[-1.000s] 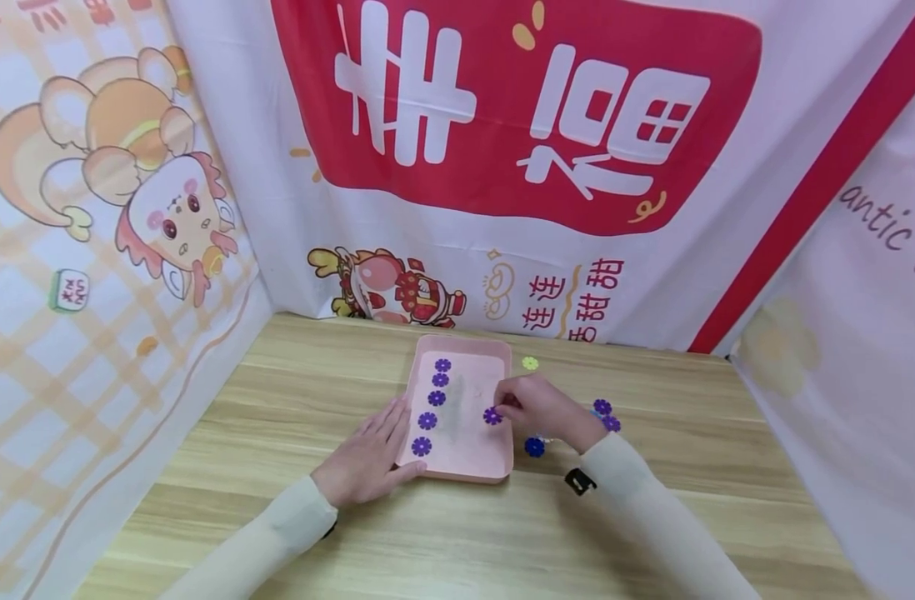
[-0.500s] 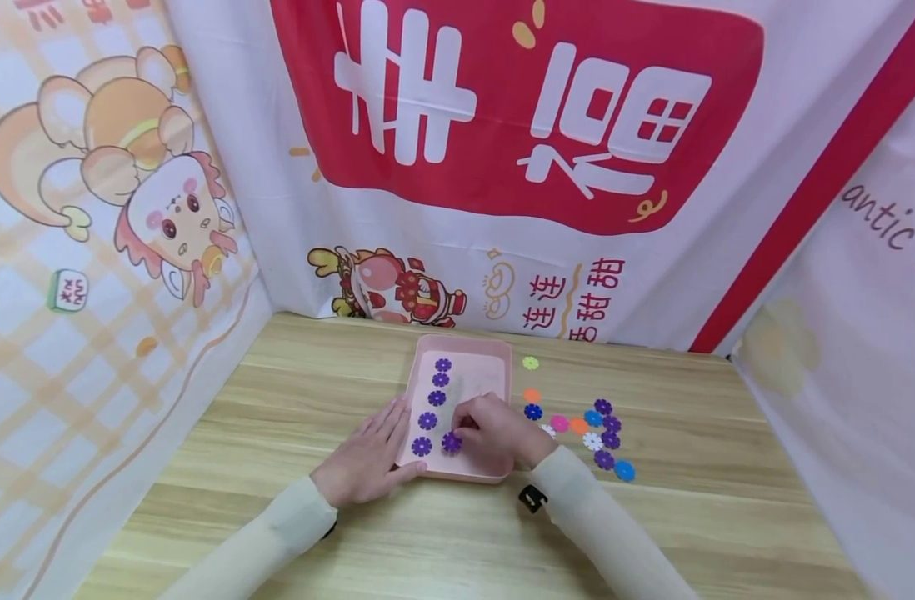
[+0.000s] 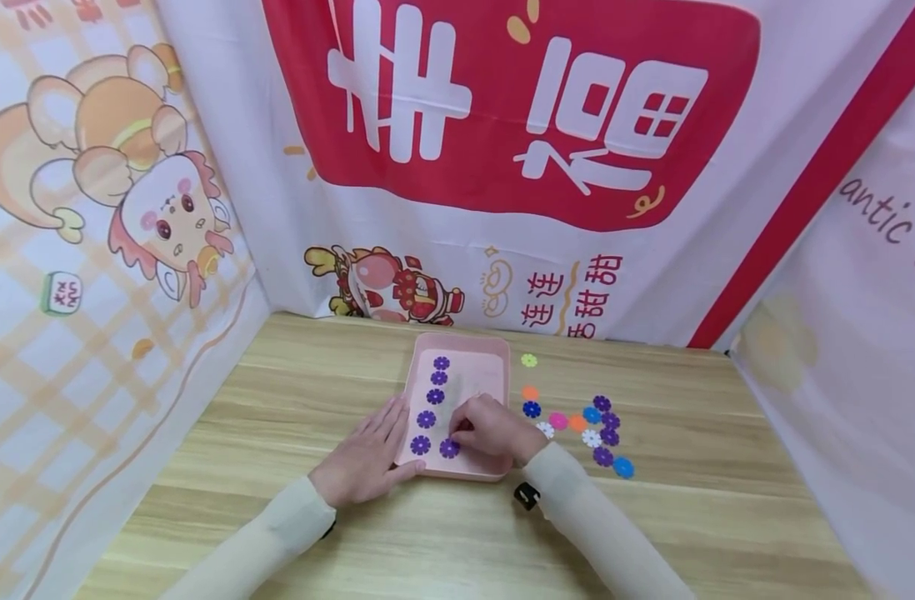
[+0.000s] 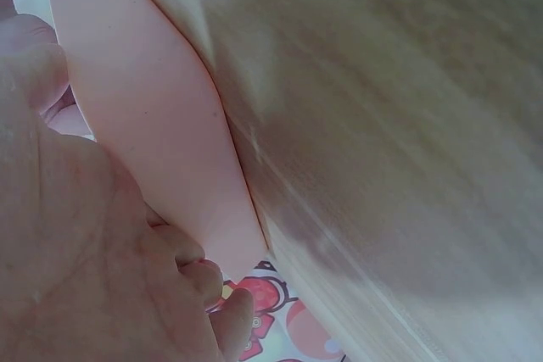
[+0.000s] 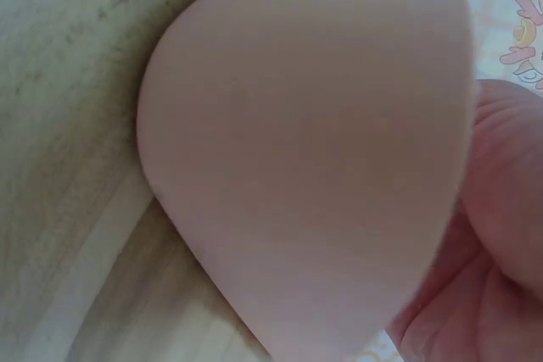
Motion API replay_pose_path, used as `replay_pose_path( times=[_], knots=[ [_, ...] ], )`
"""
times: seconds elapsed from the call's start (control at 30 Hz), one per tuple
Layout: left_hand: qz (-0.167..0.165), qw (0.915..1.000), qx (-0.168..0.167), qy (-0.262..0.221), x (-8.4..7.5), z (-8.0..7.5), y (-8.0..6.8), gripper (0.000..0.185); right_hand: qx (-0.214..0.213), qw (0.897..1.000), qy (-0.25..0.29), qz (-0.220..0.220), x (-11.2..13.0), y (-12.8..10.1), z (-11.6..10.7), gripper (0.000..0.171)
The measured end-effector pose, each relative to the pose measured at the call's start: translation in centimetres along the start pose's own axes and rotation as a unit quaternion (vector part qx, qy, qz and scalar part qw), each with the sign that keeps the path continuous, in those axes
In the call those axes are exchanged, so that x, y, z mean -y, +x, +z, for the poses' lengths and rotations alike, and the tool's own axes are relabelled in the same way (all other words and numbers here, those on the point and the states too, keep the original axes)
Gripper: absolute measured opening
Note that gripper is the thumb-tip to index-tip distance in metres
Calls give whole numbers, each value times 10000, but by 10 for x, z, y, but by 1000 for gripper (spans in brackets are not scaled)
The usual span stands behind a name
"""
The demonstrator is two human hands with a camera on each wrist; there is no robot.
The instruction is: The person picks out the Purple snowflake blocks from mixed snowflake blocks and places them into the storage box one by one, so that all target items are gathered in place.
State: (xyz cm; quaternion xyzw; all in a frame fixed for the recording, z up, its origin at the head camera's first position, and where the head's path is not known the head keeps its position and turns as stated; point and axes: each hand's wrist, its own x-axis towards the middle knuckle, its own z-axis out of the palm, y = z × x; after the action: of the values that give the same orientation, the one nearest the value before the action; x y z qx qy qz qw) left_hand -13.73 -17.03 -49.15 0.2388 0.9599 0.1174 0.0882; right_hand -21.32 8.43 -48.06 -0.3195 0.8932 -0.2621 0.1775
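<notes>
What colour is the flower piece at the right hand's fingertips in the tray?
Purple, like the five others lined up in the pink tray. The flower piece shows best in the head view.

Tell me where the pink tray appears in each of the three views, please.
Head view: the pink tray lies at centre on the table, between both hands.
Left wrist view: its wall fills the left part, beside the left hand.
Right wrist view: its rounded corner fills the middle.
Shared landmark: the wooden table.
</notes>
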Motion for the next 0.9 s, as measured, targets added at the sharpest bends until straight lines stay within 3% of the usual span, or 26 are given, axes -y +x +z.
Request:
replay_pose_path(
  times=[0.23, 0.43, 0.67, 0.9],
  knots=[
    [61, 10000, -54, 37, 2, 0, 0, 94, -42, 9999, -41, 90, 2, -15, -13, 14],
    [51, 10000, -51, 41, 1, 0, 0, 92, -301, 9991, -261, -122, -4, -41, -29, 21],
    [35, 10000, -15, 27, 0, -2, -1, 92, -620, 9964, -535, -230, -22, -87, -56, 23],
    [39, 10000, -11, 61, 0, -3, -2, 93, -900, 9929, -722, 281, -53, -141, -84, 27]
  ],
)
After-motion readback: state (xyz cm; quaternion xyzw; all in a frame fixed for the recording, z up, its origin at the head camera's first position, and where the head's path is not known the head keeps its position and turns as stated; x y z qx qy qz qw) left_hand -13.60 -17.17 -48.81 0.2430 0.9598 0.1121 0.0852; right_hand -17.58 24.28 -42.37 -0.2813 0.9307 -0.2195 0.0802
